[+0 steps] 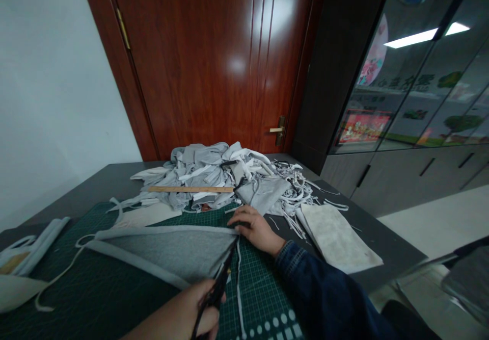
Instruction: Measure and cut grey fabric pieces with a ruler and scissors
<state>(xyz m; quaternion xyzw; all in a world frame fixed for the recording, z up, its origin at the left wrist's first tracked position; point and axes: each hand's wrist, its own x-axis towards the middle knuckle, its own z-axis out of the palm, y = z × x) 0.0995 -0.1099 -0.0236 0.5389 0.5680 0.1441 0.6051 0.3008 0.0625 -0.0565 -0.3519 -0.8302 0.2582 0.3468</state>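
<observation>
My left hand [187, 309] grips a pair of black scissors [218, 289] at the bottom of the view, with the blades pointing up to the tip of a grey fabric piece [164, 251]. That piece is a triangular sweatshirt-like cloth with a lighter band along its edges, lying on a green cutting mat [260, 299]. My right hand [255, 229] rests flat just beyond the scissors, its fingers at the fabric's pointed end. It holds nothing. A thin white strip [239, 299] lies on the mat beside the blades.
A heap of grey and white fabric [202, 169] with a wooden ruler [191, 189] on it and tangled strips [294, 197] cover the far table. A pale fabric sheet [336, 238] lies at right, folded cloth [34, 245] at left. A wooden door [206, 59] stands behind.
</observation>
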